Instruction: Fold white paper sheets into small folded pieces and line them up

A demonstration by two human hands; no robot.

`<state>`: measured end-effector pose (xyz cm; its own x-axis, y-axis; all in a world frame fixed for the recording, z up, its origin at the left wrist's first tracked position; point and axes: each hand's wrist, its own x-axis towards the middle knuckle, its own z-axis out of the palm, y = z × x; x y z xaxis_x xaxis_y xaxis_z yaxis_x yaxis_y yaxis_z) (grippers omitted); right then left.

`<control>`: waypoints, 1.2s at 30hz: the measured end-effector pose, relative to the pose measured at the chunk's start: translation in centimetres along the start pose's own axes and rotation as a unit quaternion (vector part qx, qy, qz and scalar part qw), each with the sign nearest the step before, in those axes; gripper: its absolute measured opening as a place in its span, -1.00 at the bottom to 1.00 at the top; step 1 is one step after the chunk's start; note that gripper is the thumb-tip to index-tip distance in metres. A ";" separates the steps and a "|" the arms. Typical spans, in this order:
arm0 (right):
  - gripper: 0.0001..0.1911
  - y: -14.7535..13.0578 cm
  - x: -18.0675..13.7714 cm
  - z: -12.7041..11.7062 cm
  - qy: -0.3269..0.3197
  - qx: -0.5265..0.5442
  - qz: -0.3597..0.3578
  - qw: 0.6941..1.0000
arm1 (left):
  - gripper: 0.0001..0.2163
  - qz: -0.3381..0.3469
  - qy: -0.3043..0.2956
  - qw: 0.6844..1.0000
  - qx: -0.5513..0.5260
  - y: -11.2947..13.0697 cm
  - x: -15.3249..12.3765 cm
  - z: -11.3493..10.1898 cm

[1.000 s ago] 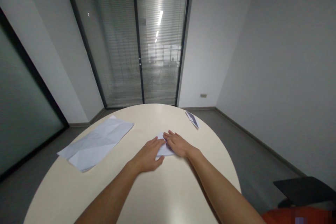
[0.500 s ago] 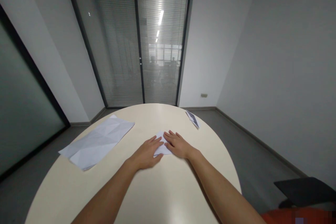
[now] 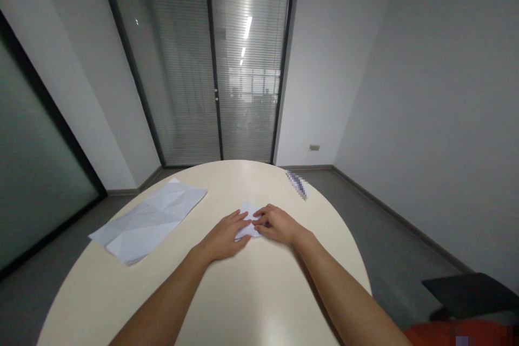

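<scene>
A small folded piece of white paper [image 3: 248, 231] lies on the round table between my hands, partly covered by both. My left hand [image 3: 227, 235] rests flat over its left side, fingers spread and thumb held apart near the lower edge. At the right side of the paper, my right hand [image 3: 279, 224] has its fingers bent, with thumb and fingertips closed together at the paper's edge. Exactly how much of the edge is pinched is hidden by the fingers.
The cream round table [image 3: 243, 175] carries a large creased white sheet [image 3: 156, 219] on the left. A small, blurred-out flat item [image 3: 297, 185] lies near the far right edge. Beyond stand glass doors with blinds [image 3: 247, 130]; a black chair part [image 3: 470, 292] is at lower right.
My right hand has gone from lying flat on the folded paper to bent fingers closed at its right edge. The left hand stays spread in nearly the same place.
</scene>
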<state>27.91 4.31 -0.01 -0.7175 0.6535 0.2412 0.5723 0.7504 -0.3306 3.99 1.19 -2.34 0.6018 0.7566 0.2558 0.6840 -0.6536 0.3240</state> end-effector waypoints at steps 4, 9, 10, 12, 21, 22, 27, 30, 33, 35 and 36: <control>-0.67 0.0 -0.3 -0.3 -0.009 0.029 0.008 1.000 | -0.58 -0.008 0.010 1.000 -0.012 -0.1 0.0 -0.1; -0.60 0.5 -0.5 -0.4 -0.010 0.057 0.022 0.998 | -0.61 -0.007 0.021 0.999 -0.040 -0.5 0.0 0.1; -0.61 0.6 -0.5 -0.4 -0.009 0.060 0.025 0.998 | -0.62 -0.010 0.026 0.998 -0.049 -0.6 0.0 0.1; -0.64 0.6 -0.5 -0.4 -0.007 0.067 0.031 0.997 | -0.67 -0.022 0.040 0.997 -0.066 -0.8 0.0 0.1; -0.71 1.4 -0.9 -1.1 -0.010 0.080 0.079 0.994 | -0.71 -0.088 0.086 0.985 -0.120 -1.1 0.1 -1.1; -0.70 1.4 -1.0 -1.2 -0.008 0.072 0.089 0.993 | -0.71 -0.093 0.084 0.985 -0.122 -1.1 0.1 -1.3; -0.72 1.7 -1.1 -1.1 0.020 0.043 0.125 0.991 | -0.71 -0.113 0.083 0.986 -0.095 -1.4 0.1 -1.3; -0.73 2.0 -1.0 -0.9 0.031 0.058 0.141 0.988 | -0.73 -0.120 0.093 0.985 -0.078 -1.7 0.2 -1.1; -0.74 2.4 -1.0 -0.6 0.041 0.067 0.149 0.986 | -0.76 -0.130 0.100 0.984 -0.066 -2.0 0.2 -1.0; -0.74 2.6 -0.9 -0.5 0.048 0.071 0.147 0.985 | -0.77 -0.138 0.101 0.984 -0.053 -2.1 0.2 -0.9; -0.74 2.6 -0.9 -0.5 0.050 0.074 0.146 0.985 | -0.77 -0.143 0.101 0.983 -0.044 -2.2 0.1 -0.8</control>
<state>30.29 5.71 -0.63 -0.4844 0.8509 0.2031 0.6791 0.5121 -0.5259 2.25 2.74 -2.27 0.2887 0.9038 0.3158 0.7699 -0.4152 0.4846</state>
